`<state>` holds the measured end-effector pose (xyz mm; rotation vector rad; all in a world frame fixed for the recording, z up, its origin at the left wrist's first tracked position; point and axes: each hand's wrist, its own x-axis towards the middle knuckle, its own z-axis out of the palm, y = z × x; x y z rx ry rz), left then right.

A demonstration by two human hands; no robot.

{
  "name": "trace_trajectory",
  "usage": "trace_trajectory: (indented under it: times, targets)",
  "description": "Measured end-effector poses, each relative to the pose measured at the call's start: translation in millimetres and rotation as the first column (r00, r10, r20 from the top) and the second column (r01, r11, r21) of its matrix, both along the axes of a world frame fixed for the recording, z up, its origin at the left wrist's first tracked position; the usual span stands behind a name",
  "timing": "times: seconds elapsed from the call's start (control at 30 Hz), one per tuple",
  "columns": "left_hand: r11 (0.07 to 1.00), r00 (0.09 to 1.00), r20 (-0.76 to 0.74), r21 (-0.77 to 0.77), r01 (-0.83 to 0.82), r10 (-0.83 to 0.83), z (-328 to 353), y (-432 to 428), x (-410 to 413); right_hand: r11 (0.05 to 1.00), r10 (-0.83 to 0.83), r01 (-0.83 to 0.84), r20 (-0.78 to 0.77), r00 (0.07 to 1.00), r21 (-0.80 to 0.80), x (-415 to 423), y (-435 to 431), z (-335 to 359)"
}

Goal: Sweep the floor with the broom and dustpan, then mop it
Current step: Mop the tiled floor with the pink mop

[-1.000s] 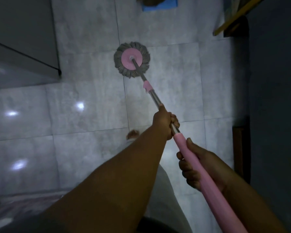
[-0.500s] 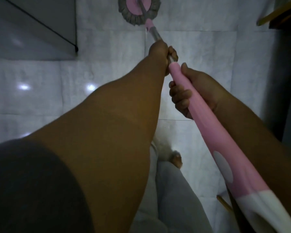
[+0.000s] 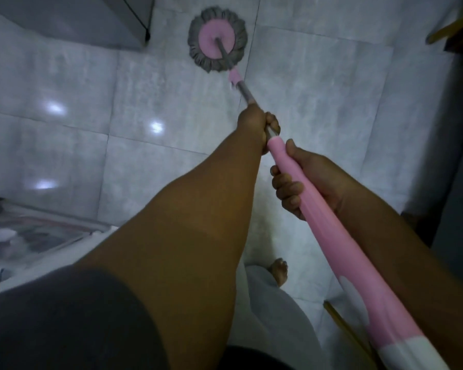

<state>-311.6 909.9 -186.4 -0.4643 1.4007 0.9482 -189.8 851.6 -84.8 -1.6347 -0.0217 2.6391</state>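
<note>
One view only, so no overlap to log. Head camera: worn on your head, wide-angle, aimed forward and steeply down at the floor (image 3: 64,84). Nearest the lens: your left arm (image 3: 177,236), filling the frame from 7 o'clock to centre, and the mop handle (image 3: 340,247) entering at 5 o'clock. Farthest: the mop head (image 3: 217,40) at 12 o'clock. Frame edges bend and darken.

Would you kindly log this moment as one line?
phase: mopping | left hand: steel shaft | right hand: pink mop handle | round grey-fringed mop head: on tiles
</note>
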Motion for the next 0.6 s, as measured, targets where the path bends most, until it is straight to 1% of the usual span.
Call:
trace_trajectory:
  times: [0.03,0.07,0.13,0.27,0.33,0.47,0.6]
  targets:
    - [1.0,1.0,-0.006,-0.024,0.002,-0.002,0,-21,12,1.0,0.022,-0.022,-0.018,1.0,-0.007,15,-26,3]
    - [0.998,0.998,-0.016,-0.039,0.057,-0.058,5,-49,28,0.999,0.027,-0.027,-0.019,0.999,-0.024,30,-51,8]
    - [0.997,1.0,0.01,-0.073,0.016,-0.015,18,-102,54,0.996,0.043,-0.043,0.009,0.999,-0.074,56,-93,22]
    - [0.993,1.0,0.009,-0.114,-0.011,0.012,49,-186,96,0.99,0.078,-0.077,0.001,0.997,-0.121,105,-172,44]
    - [0.987,0.999,0.042,-0.153,0.039,-0.033,61,-219,113,0.986,0.092,-0.092,-0.001,0.996,-0.141,123,-198,55]
    - [0.977,0.995,0.079,-0.201,0.068,-0.053,71,-253,132,0.981,0.105,-0.099,0.025,0.994,-0.166,140,-230,71]
    - [0.975,0.996,0.067,-0.206,0.079,-0.067,70,-250,131,0.981,0.06,-0.052,0.039,0.997,-0.187,141,-231,71]
